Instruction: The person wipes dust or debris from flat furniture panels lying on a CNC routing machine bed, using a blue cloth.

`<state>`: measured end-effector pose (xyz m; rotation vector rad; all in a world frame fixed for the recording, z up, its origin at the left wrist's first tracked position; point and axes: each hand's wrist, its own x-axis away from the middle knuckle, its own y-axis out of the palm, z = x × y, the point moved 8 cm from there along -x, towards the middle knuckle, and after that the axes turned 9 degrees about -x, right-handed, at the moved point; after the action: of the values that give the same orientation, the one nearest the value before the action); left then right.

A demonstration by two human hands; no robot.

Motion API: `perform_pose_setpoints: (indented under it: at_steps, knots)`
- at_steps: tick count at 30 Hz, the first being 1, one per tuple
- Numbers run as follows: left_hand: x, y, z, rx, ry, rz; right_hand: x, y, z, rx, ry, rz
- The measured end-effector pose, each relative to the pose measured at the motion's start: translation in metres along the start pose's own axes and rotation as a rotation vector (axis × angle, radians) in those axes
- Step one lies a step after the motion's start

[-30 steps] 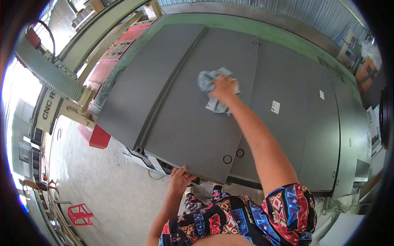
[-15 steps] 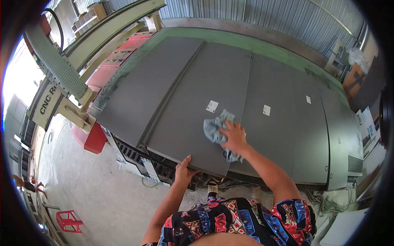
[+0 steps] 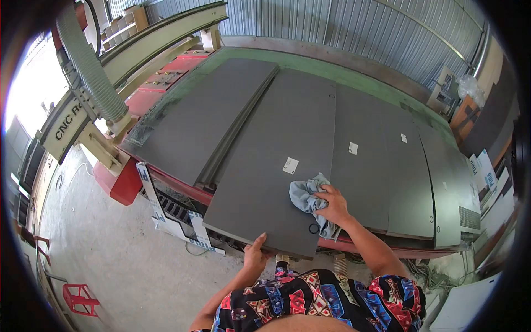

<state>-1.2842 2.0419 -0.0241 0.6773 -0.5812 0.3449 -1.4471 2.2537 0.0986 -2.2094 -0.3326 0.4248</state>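
Note:
A dark grey panel (image 3: 254,193) lies flat in front of me, its near end jutting out past the neighbouring panels. My left hand (image 3: 256,256) grips its near edge, thumb on top and fingers underneath, out of sight. Bunched under my right hand (image 3: 335,207) is a light blue-grey cloth (image 3: 304,195), resting on the panel near its right edge. A white label (image 3: 290,165) is on the panel above the cloth, and a small dark ring (image 3: 314,228) shows beside the cloth's lower end.
More grey panels (image 3: 359,182) lie to the right and another panel (image 3: 215,110) to the left, on a green machine bed (image 3: 232,52). A CNC gantry (image 3: 72,124) with a ribbed hose (image 3: 88,66) stands at left. A red stool (image 3: 81,299) is on the floor.
The panel has slid toward me, with my left hand on its edge, and now overhangs the bed's front. My right hand and the cloth have moved nearer and slightly right.

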Motion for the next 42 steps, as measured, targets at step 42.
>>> perform_pose_setpoints:
  at_steps: [42]
  knots:
    - [0.117,-0.122,-0.005,0.1,0.523,0.834,-0.339,-0.027,0.183,0.277,0.166,-0.043]
